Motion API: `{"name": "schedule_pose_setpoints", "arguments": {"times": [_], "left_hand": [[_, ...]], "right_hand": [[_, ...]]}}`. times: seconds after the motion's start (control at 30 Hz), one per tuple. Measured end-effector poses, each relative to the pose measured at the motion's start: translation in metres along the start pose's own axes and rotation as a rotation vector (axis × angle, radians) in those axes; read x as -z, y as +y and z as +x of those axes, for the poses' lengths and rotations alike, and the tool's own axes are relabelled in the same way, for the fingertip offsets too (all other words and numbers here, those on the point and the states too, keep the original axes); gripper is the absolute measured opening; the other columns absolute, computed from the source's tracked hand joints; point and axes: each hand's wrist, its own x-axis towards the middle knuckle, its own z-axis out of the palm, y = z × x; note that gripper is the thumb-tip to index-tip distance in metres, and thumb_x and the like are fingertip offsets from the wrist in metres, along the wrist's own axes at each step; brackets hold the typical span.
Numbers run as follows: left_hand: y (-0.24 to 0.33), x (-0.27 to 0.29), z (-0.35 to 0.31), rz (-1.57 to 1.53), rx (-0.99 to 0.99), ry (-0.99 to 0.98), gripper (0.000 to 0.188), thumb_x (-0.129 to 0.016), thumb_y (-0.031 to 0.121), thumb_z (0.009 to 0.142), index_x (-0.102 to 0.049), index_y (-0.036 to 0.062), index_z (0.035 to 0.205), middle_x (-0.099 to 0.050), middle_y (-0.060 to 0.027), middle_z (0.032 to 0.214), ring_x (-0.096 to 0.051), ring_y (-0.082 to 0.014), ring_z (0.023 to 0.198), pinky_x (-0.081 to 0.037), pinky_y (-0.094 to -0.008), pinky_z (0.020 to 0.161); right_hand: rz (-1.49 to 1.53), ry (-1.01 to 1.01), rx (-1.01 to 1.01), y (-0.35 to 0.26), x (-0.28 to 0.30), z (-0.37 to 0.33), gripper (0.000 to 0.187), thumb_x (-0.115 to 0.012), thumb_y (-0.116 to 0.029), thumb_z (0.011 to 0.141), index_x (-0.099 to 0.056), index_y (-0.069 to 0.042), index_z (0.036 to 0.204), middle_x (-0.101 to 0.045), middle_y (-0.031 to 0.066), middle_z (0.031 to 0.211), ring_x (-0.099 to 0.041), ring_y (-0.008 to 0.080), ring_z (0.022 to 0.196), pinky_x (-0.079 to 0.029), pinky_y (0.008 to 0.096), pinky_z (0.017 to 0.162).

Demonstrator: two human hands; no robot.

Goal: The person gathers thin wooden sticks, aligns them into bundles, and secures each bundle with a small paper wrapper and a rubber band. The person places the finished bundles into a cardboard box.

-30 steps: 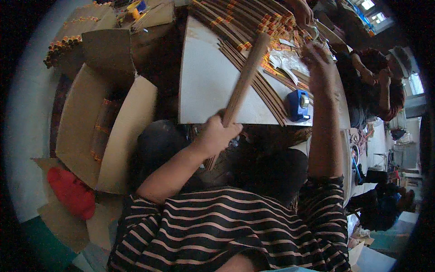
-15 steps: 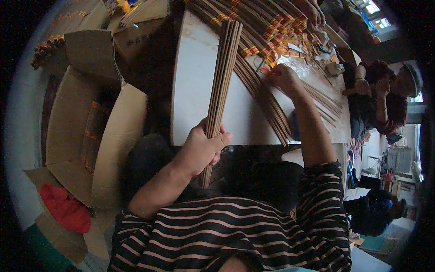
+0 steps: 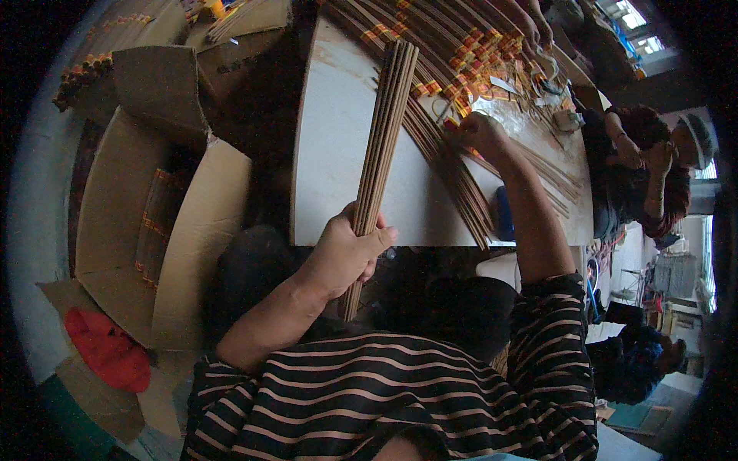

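Observation:
My left hand (image 3: 346, 250) is wrapped round a bundle of thin brown incense sticks (image 3: 387, 127), held tilted above the near edge of the white table (image 3: 330, 177). No band shows on this bundle. Farther right, over the table, my right hand (image 3: 486, 137) has its fingers drawn together. A small red-and-yellow piece (image 3: 450, 123) shows at its fingertips; whether they grip it I cannot tell. Beneath and beside that hand lies a row of loose brown sticks (image 3: 453, 180). Beyond it lie several bundles wrapped with red-and-yellow bands (image 3: 477, 50).
At left stands an open cardboard box (image 3: 201, 253) with banded bundles (image 3: 157, 223) inside. A red cloth (image 3: 108, 349) lies in front of it. A blue object (image 3: 504, 213) sits by my right forearm. Another person's hands (image 3: 532, 27) reach over the far table; a person (image 3: 653, 157) sits at right.
The bundle in my left hand has shifted slightly right. My right hand stays at nearly the same spot. The person at right has moved their hands.

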Motion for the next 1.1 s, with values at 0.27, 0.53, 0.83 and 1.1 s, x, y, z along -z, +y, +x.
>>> {"name": "schedule_pose_setpoints", "arguments": {"times": [0.27, 0.53, 0.83, 1.1], "left_hand": [[0.002, -0.001, -0.002, 0.022, -0.004, -0.009, 0.017, -0.060, 0.009, 0.080, -0.044, 0.0059, 0.085, -0.044, 0.0003, 0.060, -0.039, -0.0061, 0.038, -0.034, -0.0204, 0.033], [0.000, 0.000, -0.004, 0.025, -0.032, -0.020, 0.016, -0.059, 0.011, 0.082, -0.044, 0.0063, 0.083, -0.045, 0.0006, 0.060, -0.040, -0.0058, 0.038, -0.035, -0.0192, 0.033], [-0.002, 0.001, -0.004, -0.003, -0.029, -0.029, 0.016, -0.060, 0.011, 0.081, -0.045, 0.0057, 0.083, -0.044, 0.0012, 0.060, -0.040, -0.0057, 0.037, -0.034, -0.0195, 0.033], [-0.001, 0.000, -0.004, 0.049, -0.009, -0.016, 0.015, -0.059, 0.011, 0.082, -0.045, 0.0056, 0.083, -0.045, 0.0006, 0.061, -0.040, -0.0057, 0.038, -0.034, -0.0196, 0.033]], "right_hand": [[0.028, 0.099, 0.093, -0.016, 0.018, -0.013, 0.018, -0.061, -0.021, 0.075, -0.063, -0.007, 0.084, -0.063, 0.0115, 0.083, -0.061, 0.0266, 0.075, -0.046, 0.0337, 0.069], [0.032, 0.181, 0.170, -0.034, 0.041, -0.016, 0.014, -0.060, -0.016, 0.077, -0.063, -0.005, 0.087, -0.064, 0.0108, 0.082, -0.062, 0.0199, 0.069, -0.048, 0.0308, 0.062], [0.023, -0.034, 0.005, -0.024, 0.008, -0.027, 0.022, -0.060, -0.022, 0.078, -0.059, -0.001, 0.084, -0.062, 0.0134, 0.077, -0.058, 0.0198, 0.069, -0.046, 0.0326, 0.066], [-0.027, 0.005, 0.092, -0.028, 0.001, -0.029, 0.023, -0.060, -0.023, 0.076, -0.060, -0.003, 0.088, -0.061, 0.0163, 0.085, -0.060, 0.0272, 0.075, -0.047, 0.0357, 0.068]]}}
